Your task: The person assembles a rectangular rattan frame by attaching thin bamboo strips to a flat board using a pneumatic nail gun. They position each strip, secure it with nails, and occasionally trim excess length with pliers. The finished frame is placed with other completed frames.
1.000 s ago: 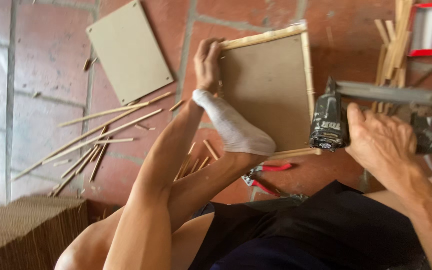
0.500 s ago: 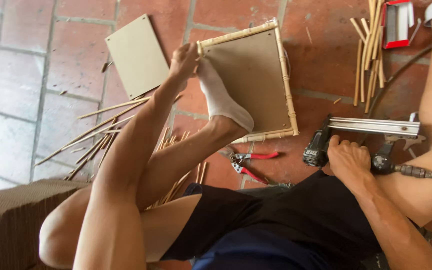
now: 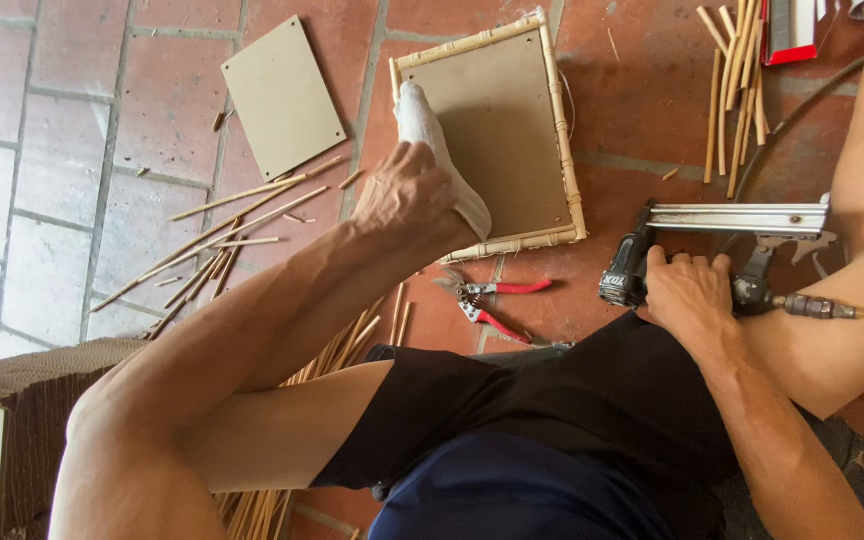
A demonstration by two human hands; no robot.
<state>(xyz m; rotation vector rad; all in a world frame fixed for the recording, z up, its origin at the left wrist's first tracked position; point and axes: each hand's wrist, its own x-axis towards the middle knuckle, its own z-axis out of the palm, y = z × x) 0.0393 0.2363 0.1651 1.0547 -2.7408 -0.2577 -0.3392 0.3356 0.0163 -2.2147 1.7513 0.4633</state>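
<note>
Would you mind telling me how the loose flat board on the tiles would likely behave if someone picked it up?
The board looks thin and flat, so it is probably light and fairly stiff. It lies flush on the floor, so getting fingers under an edge may be awkward. Its smooth face could let it slide when pushed.

Matt board panel (image 3: pixel 497 130), cane-edged; metal nailer (image 3: pixel 722 250); rough brick floor (image 3: pixel 52 150).

At the top right edge of my view, just beside the bundle of bamboo sticks (image 3: pixel 737 85), lies a small flat box (image 3: pixel 790 30), red along its edges with a pale grey-white face. I see no signs or screens.
</note>
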